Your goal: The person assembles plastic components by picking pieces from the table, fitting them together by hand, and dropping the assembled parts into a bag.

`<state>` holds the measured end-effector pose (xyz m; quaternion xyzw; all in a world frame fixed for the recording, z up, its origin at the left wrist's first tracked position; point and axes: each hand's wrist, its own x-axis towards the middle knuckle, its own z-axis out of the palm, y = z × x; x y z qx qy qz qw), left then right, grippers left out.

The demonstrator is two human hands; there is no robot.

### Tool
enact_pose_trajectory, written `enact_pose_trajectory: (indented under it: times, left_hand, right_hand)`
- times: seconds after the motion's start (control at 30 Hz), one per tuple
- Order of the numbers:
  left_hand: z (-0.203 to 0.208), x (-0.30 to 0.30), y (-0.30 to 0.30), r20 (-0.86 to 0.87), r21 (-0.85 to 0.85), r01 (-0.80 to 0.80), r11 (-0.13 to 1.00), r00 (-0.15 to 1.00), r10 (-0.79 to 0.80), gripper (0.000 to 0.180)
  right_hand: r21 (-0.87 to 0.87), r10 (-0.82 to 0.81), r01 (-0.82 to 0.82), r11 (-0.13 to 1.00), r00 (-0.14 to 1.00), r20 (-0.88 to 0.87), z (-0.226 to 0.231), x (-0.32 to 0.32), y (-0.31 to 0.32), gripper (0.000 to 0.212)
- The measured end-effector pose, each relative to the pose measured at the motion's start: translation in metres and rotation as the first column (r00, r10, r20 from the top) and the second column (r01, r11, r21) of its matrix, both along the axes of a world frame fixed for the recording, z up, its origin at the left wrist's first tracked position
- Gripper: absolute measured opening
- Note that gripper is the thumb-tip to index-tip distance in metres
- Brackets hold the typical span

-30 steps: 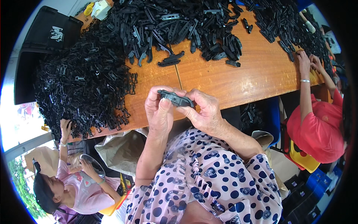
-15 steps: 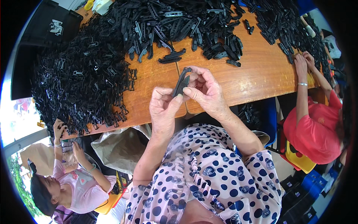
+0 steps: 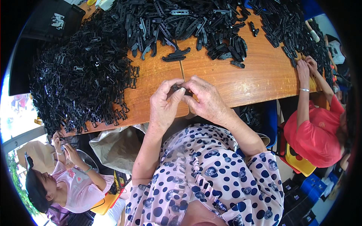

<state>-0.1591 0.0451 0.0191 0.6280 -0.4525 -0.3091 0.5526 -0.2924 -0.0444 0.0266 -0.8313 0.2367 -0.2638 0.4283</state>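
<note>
My left hand [image 3: 164, 102] and my right hand [image 3: 206, 98] meet just over the near edge of the table, fingers closed round a small black plastic piece [image 3: 186, 92]. Most of this piece is hidden behind the fingers and thumbs. Past the hands, a few long black plastic strips [image 3: 175, 55] lie together on the wood. A large heap of similar long black parts [image 3: 177, 26] spreads behind them. On the left, a tall mound of small black frame-like clips [image 3: 81, 71] reaches the table's edge.
The wooden table [image 3: 260, 77] has a seam in front of me. More black parts [image 3: 279, 30] lie at far right. A person in red [image 3: 316, 135] works on the right, another in pink [image 3: 81, 184] on the left. A pale sack [image 3: 117, 147] hangs below the edge.
The black piece, upright and largely visible before, has tipped down and is now mostly covered. My right fingers have come lower, over it. The person on the left has brought both hands together.
</note>
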Motion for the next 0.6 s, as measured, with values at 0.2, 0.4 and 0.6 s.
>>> enact_pose_trajectory:
  times: [0.2, 0.4, 0.6]
  left_hand:
    - [-0.013, 0.014, 0.005, -0.654, 0.044, -0.007, 0.999, 0.756, 0.034, 0.016]
    - [-0.018, 0.023, 0.010, -0.738, 0.043, -0.097, 0.994, 0.667, 0.097, 0.027]
    - [-0.017, 0.009, 0.009, -0.407, -0.017, -0.116, 0.993, 0.908, 0.100, 0.032]
  right_hand:
    - [0.118, -0.080, 0.064, 0.991, 0.987, 0.141, 0.004, -0.003, 0.009, 0.022]
    - [0.237, -0.100, 0.047, 0.970, 0.972, 0.214, 0.008, -0.001, -0.003, 0.022]
    - [0.006, -0.054, 0.053, 0.999, 0.991, 0.126, 0.001, 0.013, 0.009, 0.021]
